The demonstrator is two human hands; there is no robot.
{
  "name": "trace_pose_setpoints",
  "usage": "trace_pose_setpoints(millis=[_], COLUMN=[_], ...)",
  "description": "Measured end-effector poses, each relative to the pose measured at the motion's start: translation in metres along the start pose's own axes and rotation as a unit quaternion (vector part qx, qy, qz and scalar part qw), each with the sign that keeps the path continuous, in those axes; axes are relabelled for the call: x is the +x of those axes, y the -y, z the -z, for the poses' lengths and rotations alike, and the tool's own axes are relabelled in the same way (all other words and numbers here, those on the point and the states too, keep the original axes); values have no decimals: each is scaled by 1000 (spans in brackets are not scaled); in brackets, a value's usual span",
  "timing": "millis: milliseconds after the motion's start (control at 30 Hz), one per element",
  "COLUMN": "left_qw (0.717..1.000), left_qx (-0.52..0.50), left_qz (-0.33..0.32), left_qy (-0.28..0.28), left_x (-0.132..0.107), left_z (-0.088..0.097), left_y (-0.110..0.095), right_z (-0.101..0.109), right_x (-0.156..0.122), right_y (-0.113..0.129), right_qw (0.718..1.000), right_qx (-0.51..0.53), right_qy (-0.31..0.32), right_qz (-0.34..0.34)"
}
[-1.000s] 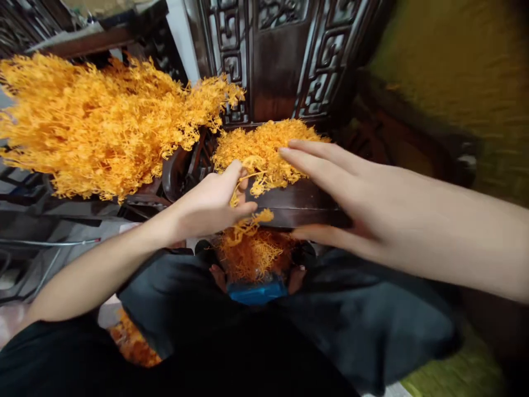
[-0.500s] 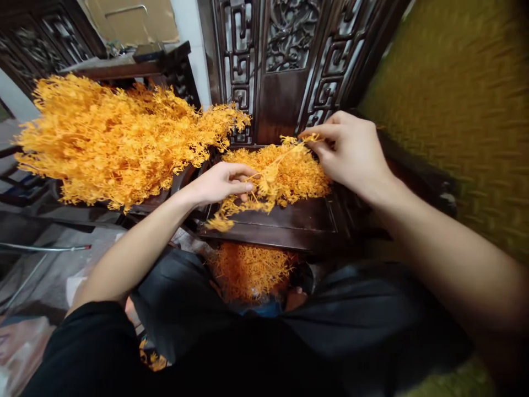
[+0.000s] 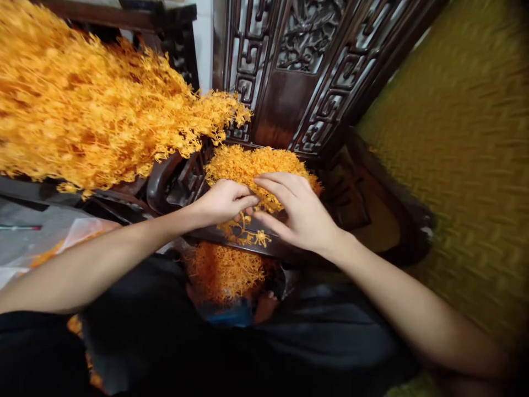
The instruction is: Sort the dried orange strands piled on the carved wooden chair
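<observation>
My left hand (image 3: 231, 201) is closed in a pinch on an orange branching sprig (image 3: 258, 238), whose curly ends hang below the fingers. Close beside it, my right hand (image 3: 300, 212) has its thumb and fingers apart, tips near the left fingertips. Nothing shows in its grasp. Behind both hands a heap of the same orange sprigs (image 3: 264, 160) lies on a dark wooden seat (image 3: 285, 245). The hands cover part of that heap.
A much larger orange pile (image 3: 95, 110) fills the left side, beside a curved wooden armrest (image 3: 159, 179). More orange pieces (image 3: 227, 270) sit low between my knees. A carved wooden panel (image 3: 285, 102) rises behind, and a yellow-green woven surface (image 3: 463, 127) is at right.
My right hand has moved left and down to my left hand, and its fingers have come off the sprig's end. The left hand keeps its pinch. The view has shifted.
</observation>
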State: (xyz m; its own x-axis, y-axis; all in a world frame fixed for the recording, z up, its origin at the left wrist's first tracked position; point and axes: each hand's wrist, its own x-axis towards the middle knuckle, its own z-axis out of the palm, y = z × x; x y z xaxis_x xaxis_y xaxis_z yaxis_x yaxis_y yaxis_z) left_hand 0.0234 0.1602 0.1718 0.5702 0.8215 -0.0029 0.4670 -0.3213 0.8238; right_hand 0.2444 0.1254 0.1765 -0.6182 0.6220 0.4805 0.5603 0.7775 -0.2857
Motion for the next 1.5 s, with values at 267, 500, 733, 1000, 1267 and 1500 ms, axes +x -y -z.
trace_pose_setpoints(millis=[267,500,733,1000,1267,1500], left_qw=[971,940,953,894,863,860], left_qx=[-124,26,-28,-382,-423,-431], left_qz=[-97,-130,-168,73,132,132], left_qy=[-179,-314,-252,-222,-242,-240], left_x=[-3,19,41,39,47,40], left_z=[-16,-30,-11,-8,11,6], left_y=[-13,0,23,18,40,56], right_z=[-26,-45,-60,-55,-55,-51], right_x=[2,24,24,25,13,-2], right_y=[-14,-2,-26,-54,-78,-76], right_qw=[934,866,849,831,935,942], right_qx=[316,450,441,439,284,310], right_qy=[41,39,91,157,34,-15], right_qz=[-161,-215,-278,-303,-211,-128])
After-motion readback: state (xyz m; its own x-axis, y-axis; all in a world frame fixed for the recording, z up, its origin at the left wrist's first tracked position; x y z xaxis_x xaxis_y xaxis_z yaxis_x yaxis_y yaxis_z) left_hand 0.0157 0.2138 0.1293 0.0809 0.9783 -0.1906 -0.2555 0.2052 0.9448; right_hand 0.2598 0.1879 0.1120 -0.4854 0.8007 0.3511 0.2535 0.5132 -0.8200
